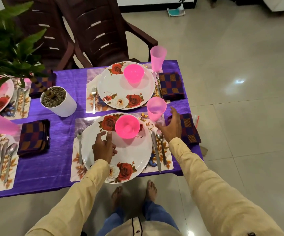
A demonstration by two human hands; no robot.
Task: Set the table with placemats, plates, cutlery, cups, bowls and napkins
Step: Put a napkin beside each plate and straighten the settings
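Observation:
On the near floral placemat (77,169) lies a white rose-patterned plate (137,155) with a pink bowl (127,126) on it. My left hand (103,147) hovers over the plate just left of the bowl, fingers loosely spread, holding nothing. My right hand (171,126) is open between the pale pink cup (155,108) and the checked napkin (189,128), beside both. A fork (80,143) lies left of the plate; a knife (156,153) and spoon (161,147) lie to its right. A second setting behind has a plate (119,89), bowl (133,73), cup (157,57) and napkin (171,86).
A potted plant in a white pot (61,104) stands on the purple tablecloth (52,160) mid-table. Further place settings and a checked napkin (34,137) sit at the left. Two brown chairs (102,31) stand behind the table. The table edge is near my bare feet.

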